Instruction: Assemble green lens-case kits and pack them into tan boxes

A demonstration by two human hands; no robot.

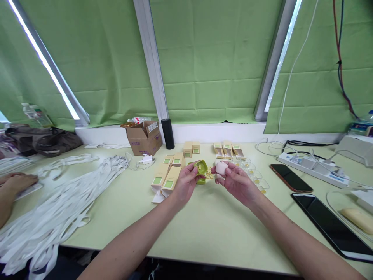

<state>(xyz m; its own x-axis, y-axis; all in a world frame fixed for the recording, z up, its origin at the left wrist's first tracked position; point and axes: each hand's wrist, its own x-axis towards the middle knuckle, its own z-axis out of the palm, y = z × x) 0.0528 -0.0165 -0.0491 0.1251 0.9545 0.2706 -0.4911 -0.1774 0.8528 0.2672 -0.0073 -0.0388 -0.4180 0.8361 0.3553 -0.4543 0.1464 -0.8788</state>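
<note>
Near the middle of the table, my left hand point(187, 181) is closed on a small olive-green hollow case point(201, 167). A second green piece point(201, 181) shows just below it; whether the two are joined I cannot tell. In the fingertips of my right hand point(237, 179) is a small pale pink-white rounded block point(222, 167), held apart from the green case. Small yellow pieces point(209, 174) lie on the table behind and between my hands. Cream cartons with green labels point(171, 178) lie left of my left hand. Clear plastic pieces with yellow spots point(256, 175) lie beyond my right hand.
White straps point(72, 198) are heaped at left, near another person's hand point(21, 181). A cardboard box point(144, 138) and black cylinder point(167, 133) stand behind. Open cartons point(227, 150), a phone point(291, 177), a tablet point(332, 221) and a power strip point(313, 167) are to the right.
</note>
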